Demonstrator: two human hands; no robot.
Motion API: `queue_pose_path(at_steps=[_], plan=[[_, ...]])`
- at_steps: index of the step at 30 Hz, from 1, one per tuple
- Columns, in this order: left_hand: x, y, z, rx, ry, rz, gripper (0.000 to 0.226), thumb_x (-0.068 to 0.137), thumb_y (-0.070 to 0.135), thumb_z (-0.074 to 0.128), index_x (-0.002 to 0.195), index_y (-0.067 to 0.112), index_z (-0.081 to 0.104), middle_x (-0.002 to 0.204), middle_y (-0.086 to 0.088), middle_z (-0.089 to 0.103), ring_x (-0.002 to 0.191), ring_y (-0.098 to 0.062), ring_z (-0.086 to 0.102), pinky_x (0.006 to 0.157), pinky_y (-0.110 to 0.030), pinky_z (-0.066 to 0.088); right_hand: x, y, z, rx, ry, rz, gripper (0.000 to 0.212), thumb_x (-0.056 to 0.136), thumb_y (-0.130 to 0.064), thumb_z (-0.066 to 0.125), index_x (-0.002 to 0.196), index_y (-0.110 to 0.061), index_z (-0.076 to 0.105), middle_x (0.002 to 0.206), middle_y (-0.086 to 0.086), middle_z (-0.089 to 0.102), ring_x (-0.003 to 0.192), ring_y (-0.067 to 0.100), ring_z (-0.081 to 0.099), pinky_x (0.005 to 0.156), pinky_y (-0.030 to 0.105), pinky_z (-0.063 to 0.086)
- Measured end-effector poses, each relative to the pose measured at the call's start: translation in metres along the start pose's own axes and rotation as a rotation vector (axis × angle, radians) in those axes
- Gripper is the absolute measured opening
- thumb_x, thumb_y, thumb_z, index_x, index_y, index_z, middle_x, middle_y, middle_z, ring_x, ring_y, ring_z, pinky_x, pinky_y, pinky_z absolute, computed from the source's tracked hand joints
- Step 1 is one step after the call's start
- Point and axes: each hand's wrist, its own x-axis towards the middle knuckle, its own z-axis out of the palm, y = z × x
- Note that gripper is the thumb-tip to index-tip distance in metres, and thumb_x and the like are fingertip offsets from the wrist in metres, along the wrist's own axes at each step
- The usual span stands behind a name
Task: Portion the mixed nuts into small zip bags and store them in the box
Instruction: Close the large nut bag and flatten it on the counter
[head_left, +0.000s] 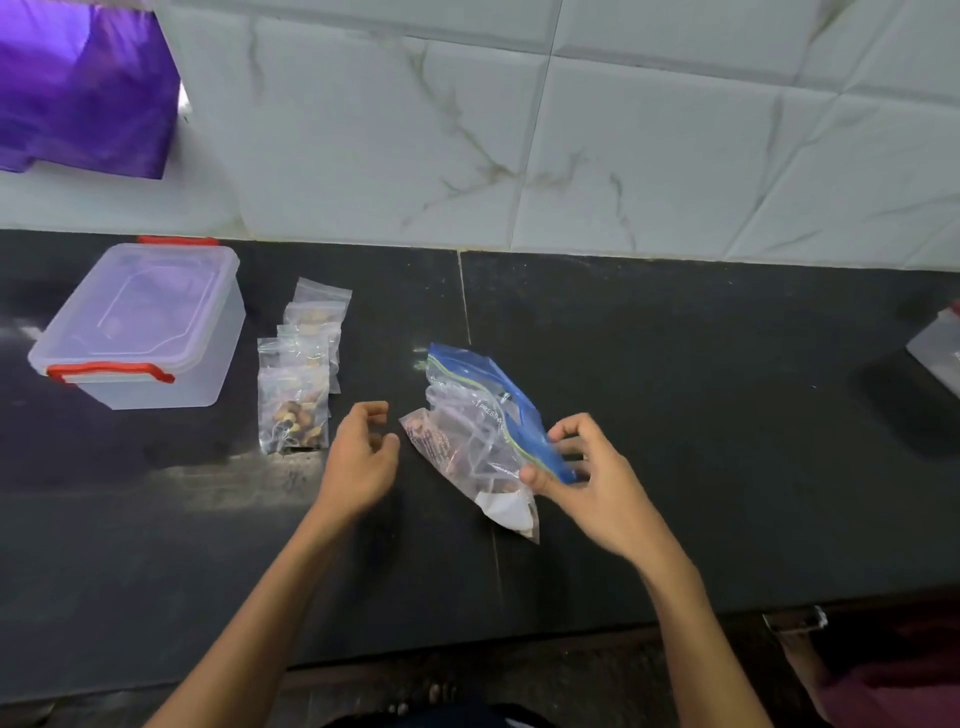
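A large clear zip bag (470, 436) with a blue seal strip lies crumpled on the dark counter, with some nuts left inside. My right hand (587, 478) pinches its blue seal end near the right side. My left hand (361, 457) hovers just left of the bag, fingers loosely curled, holding nothing. Several small zip bags (298, 384) filled with mixed nuts lie in a row left of my left hand. The clear plastic box (143, 325) with red latches stands at the far left, its lid on.
A tiled wall runs along the back of the counter (675, 389). A purple bag (83, 88) hangs at the top left. Part of another clear container (940, 348) shows at the right edge. The counter's front edge is near my body.
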Motion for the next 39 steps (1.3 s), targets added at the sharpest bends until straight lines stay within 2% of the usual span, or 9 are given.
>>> queue_pose_path(at_steps=[4, 7, 14, 16, 19, 23, 30, 34, 39], plan=[[0.029, -0.012, 0.007, 0.128, -0.181, 0.05, 0.05, 0.091, -0.006, 0.048, 0.139, 0.006, 0.039, 0.137, -0.007, 0.047, 0.131, -0.023, 0.043, 0.109, -0.033, 0.034, -0.001, -0.002, 0.004, -0.1, 0.041, -0.109, 0.038, 0.076, -0.057, 0.064, 0.105, -0.037, 0.051, 0.109, -0.021, 0.056, 0.098, 0.0, 0.059, 0.079, 0.024, 0.053], [0.049, -0.019, 0.013, 0.208, -0.241, 0.091, 0.035, 0.09, 0.003, 0.053, 0.119, 0.022, 0.056, 0.116, 0.003, 0.061, 0.116, -0.025, 0.058, 0.102, -0.047, 0.043, 0.008, -0.023, 0.004, -0.17, 0.08, -0.052, 0.058, 0.071, -0.072, 0.053, 0.118, -0.039, 0.047, 0.118, -0.025, 0.046, 0.107, -0.003, 0.048, 0.086, 0.023, 0.043], [0.065, -0.024, 0.014, 0.322, -0.191, 0.052, 0.022, 0.09, 0.015, 0.058, 0.109, 0.026, 0.065, 0.112, 0.001, 0.067, 0.114, -0.028, 0.056, 0.099, -0.05, 0.042, 0.093, -0.082, 0.033, -0.71, -0.054, -0.168, 0.062, 0.072, -0.079, 0.05, 0.096, -0.024, 0.067, 0.121, -0.003, 0.051, 0.11, 0.019, 0.051, 0.091, 0.041, 0.043], [0.066, -0.026, 0.012, 0.302, -0.179, 0.066, 0.019, 0.089, 0.016, 0.06, 0.09, 0.035, 0.065, 0.101, 0.005, 0.069, 0.107, -0.024, 0.06, 0.095, -0.048, 0.046, 0.111, -0.089, 0.048, -0.869, -0.095, -0.169, 0.053, 0.078, -0.07, 0.052, 0.086, -0.019, 0.066, 0.103, 0.001, 0.055, 0.101, 0.026, 0.054, 0.089, 0.041, 0.042], [0.066, -0.024, 0.009, 0.282, -0.152, 0.085, 0.032, 0.089, 0.016, 0.062, 0.068, 0.04, 0.058, 0.085, 0.012, 0.068, 0.092, -0.015, 0.064, 0.089, -0.043, 0.049, 0.127, -0.093, 0.055, -0.757, -0.157, -0.133, 0.03, 0.088, -0.04, 0.058, 0.065, -0.023, 0.05, 0.074, -0.002, 0.049, 0.08, 0.027, 0.055, 0.081, 0.037, 0.046], [0.068, -0.024, 0.009, 0.259, -0.076, 0.08, 0.035, 0.09, 0.013, 0.061, 0.064, 0.036, 0.053, 0.074, 0.012, 0.064, 0.082, -0.016, 0.063, 0.079, -0.033, 0.047, 0.131, -0.107, 0.032, -0.511, 0.032, -0.151, 0.03, 0.088, -0.034, 0.061, 0.063, -0.02, 0.061, 0.064, 0.001, 0.057, 0.063, 0.019, 0.055, 0.066, 0.03, 0.044], [0.072, -0.023, 0.014, 0.335, -0.055, 0.104, 0.036, 0.092, 0.016, 0.056, 0.062, 0.034, 0.048, 0.069, 0.016, 0.059, 0.085, -0.016, 0.059, 0.08, -0.037, 0.043, 0.133, -0.112, 0.021, -0.415, 0.129, -0.166, 0.024, 0.085, -0.036, 0.068, 0.086, -0.014, 0.075, 0.086, 0.002, 0.072, 0.076, 0.019, 0.065, 0.071, 0.032, 0.053], [0.076, -0.024, 0.012, 0.273, -0.063, 0.113, 0.03, 0.091, 0.014, 0.06, 0.068, 0.033, 0.054, 0.069, 0.015, 0.059, 0.079, -0.015, 0.06, 0.076, -0.033, 0.043, 0.132, -0.115, -0.014, -0.399, -0.163, -0.168, 0.036, 0.071, -0.042, 0.079, 0.103, -0.027, 0.069, 0.113, -0.01, 0.066, 0.103, 0.008, 0.059, 0.094, 0.033, 0.047], [0.08, -0.027, 0.015, 0.168, 0.014, 0.066, 0.009, 0.09, 0.008, 0.059, 0.087, 0.015, 0.064, 0.08, 0.003, 0.062, 0.087, -0.026, 0.063, 0.077, -0.033, 0.046, 0.119, -0.081, -0.066, -0.678, -0.41, 0.177, 0.062, 0.069, -0.036, 0.082, 0.124, -0.021, 0.057, 0.122, -0.003, 0.058, 0.112, 0.018, 0.056, 0.098, 0.037, 0.044]])
